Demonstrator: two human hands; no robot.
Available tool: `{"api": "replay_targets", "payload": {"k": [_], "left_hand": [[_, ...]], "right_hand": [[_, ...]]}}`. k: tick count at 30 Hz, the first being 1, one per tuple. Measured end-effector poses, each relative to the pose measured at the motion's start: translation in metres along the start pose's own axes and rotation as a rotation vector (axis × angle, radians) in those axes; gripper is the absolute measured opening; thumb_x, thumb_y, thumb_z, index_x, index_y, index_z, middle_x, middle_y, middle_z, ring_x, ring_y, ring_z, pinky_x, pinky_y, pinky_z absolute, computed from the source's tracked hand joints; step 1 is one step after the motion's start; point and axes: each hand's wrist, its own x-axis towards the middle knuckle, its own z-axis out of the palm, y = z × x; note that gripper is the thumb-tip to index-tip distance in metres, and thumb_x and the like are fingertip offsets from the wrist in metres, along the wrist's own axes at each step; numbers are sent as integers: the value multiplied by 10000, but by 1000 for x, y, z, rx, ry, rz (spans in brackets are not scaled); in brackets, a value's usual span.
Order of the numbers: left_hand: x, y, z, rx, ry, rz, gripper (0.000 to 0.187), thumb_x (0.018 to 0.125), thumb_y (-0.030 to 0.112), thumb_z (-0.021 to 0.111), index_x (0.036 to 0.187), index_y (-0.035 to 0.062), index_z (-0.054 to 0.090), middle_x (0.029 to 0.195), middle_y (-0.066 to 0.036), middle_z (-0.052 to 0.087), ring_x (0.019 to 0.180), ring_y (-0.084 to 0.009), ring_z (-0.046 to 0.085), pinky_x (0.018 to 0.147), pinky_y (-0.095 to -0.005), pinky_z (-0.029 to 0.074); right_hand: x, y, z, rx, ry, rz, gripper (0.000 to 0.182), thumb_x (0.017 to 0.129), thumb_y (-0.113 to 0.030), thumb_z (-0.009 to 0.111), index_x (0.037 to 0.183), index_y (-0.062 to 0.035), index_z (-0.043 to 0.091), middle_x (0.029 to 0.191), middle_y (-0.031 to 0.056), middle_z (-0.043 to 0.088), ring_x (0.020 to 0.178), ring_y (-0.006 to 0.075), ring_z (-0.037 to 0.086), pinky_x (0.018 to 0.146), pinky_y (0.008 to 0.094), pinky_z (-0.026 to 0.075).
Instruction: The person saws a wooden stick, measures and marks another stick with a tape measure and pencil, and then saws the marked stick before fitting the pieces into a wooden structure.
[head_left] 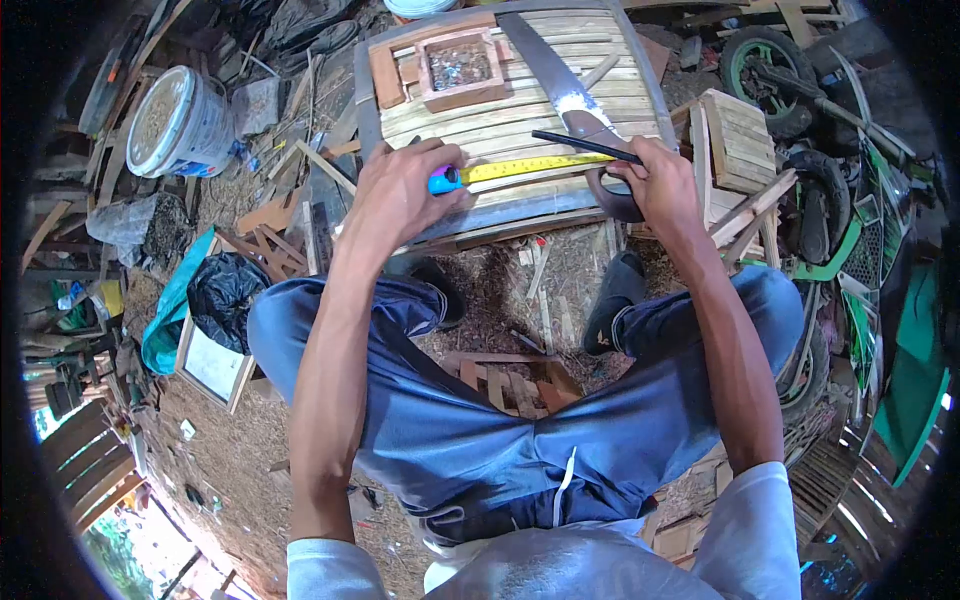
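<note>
My left hand is closed around a blue and purple tape measure, over the near side of a low slatted wooden table. From its case a yellow blade is pulled out to the right, ending at my right hand. Between the fingers of that hand is a slim black pencil-like stick, pointing left above the tape. A handsaw lies on the slats, its dark handle beside my right fingers and partly covered by them.
On the slatted table sits a small wooden box with small bits inside. A white bucket and scrap wood lie left. Right stand a slatted wooden piece and a green-rimmed wheel. Wood pieces lie between my legs.
</note>
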Motion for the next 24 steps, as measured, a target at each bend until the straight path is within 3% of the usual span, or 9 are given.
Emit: {"api": "replay_targets", "payload": {"k": [4, 7, 16, 22, 24], "left_hand": [[-4, 2, 10, -51, 121, 58, 251, 763, 195, 743, 987, 97, 686, 920, -66, 690, 885, -280, 650, 797, -386, 475], [-5, 2, 12, -116, 98, 17, 259, 764, 174, 728, 1005, 87, 696, 912, -87, 690, 816, -306, 661, 741, -400, 519], [-3, 2, 18, -78, 145, 83, 236, 767, 190, 718, 982, 92, 722, 905, -79, 689, 799, -322, 660, 707, -407, 528], [-3, 3, 21, -78, 146, 66, 238, 748, 182, 727, 970, 95, 722, 876, -79, 681, 779, -327, 654, 699, -419, 525], [-3, 4, 20, -75, 141, 61, 236, 742, 178, 731, 963, 95, 721, 867, -83, 679, 777, -328, 654, 697, -421, 524]], "right_hand": [[1, -3, 1, -18, -5, 4, 173, 800, -32, 701, 910, 24, 579, 867, 217, 630, 870, 401, 619, 728, 474, 475], [3, -13, -4, -66, -75, 107, 195, 801, -50, 710, 896, 19, 554, 847, 218, 631, 872, 398, 622, 724, 478, 473], [11, -9, -6, -115, -76, -53, 228, 769, -88, 740, 890, -13, 562, 828, 178, 633, 833, 393, 594, 764, 481, 431], [10, -27, -8, -70, 10, -122, 210, 873, -186, 668, 974, -16, 598, 900, 153, 577, 870, 336, 552, 808, 410, 410], [12, -38, -4, 285, 48, -50, 233, 931, -240, 602, 989, -14, 614, 914, 129, 562, 870, 271, 543, 807, 367, 407]]}}
